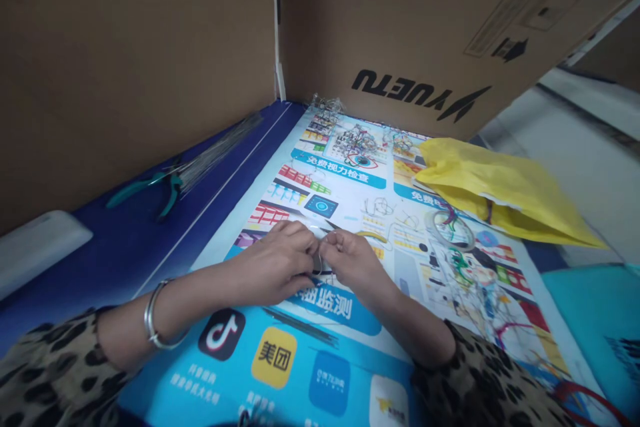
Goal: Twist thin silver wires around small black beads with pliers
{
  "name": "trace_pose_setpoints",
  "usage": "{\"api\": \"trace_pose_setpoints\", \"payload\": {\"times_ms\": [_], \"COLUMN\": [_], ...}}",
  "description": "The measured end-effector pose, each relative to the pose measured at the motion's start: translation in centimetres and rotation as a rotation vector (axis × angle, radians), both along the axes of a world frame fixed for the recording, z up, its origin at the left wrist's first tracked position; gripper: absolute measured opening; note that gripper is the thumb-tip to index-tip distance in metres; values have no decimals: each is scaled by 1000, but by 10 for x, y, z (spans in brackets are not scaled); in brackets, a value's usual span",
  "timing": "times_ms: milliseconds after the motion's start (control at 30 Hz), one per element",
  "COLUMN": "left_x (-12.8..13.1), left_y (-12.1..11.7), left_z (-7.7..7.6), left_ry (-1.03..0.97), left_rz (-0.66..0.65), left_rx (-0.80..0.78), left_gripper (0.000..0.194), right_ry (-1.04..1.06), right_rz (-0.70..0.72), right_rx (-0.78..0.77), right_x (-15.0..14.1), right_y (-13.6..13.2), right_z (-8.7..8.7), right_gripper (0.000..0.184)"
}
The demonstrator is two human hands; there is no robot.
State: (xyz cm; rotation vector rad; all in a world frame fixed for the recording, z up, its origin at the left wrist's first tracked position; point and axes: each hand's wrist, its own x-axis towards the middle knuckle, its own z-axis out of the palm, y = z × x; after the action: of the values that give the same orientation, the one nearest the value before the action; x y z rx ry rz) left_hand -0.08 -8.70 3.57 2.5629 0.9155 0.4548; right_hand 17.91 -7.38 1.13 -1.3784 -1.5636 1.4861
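My left hand (283,260) and my right hand (357,270) meet over the middle of the printed sheet (220,247). Between their pinched fingertips is a thin wire (321,263), bent in a small curve; its ends are hidden by the fingers. Just beyond my right hand lies a tool with a yellow handle (374,236), partly covered. On the near side of the hands, a bundle of thin dark straight strands (303,327) rests on the sheet.
Cardboard walls (140,47) stand left and behind. Teal-handled pliers (173,195) and straight wires (220,152) lie at left, near a white device (47,247). Wire tangles (356,141), a clear ring-shaped roll (434,230) and a yellow bag (505,180) lie beyond and right.
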Motion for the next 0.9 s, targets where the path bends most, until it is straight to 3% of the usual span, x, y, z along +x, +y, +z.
{"api": "trace_pose_setpoints", "payload": {"times_ms": [233, 467, 633, 767, 900], "left_x": [-8, -14, -12, -12, -13], "left_y": [3, 11, 12, 13, 16], "left_z": [-3, -15, -14, -13, -14], "left_ry": [-241, -304, -291, -319, -324], "left_rz": [18, 326, 437, 462, 365], "left_rx": [-87, -189, -268, -333, -424], "left_gripper": [14, 20, 21, 22, 20], "right_ry": [33, -30, -25, -24, -34], "right_rz": [34, 38, -10, -34, -59], "right_rx": [-11, 53, 46, 70, 92], "right_x": [1, 0, -1, -1, -1], "right_y": [-1, -2, -4, -7, -7], "right_z": [2, 4, 2, 2, 2], "right_gripper": [22, 15, 15, 13, 13]}}
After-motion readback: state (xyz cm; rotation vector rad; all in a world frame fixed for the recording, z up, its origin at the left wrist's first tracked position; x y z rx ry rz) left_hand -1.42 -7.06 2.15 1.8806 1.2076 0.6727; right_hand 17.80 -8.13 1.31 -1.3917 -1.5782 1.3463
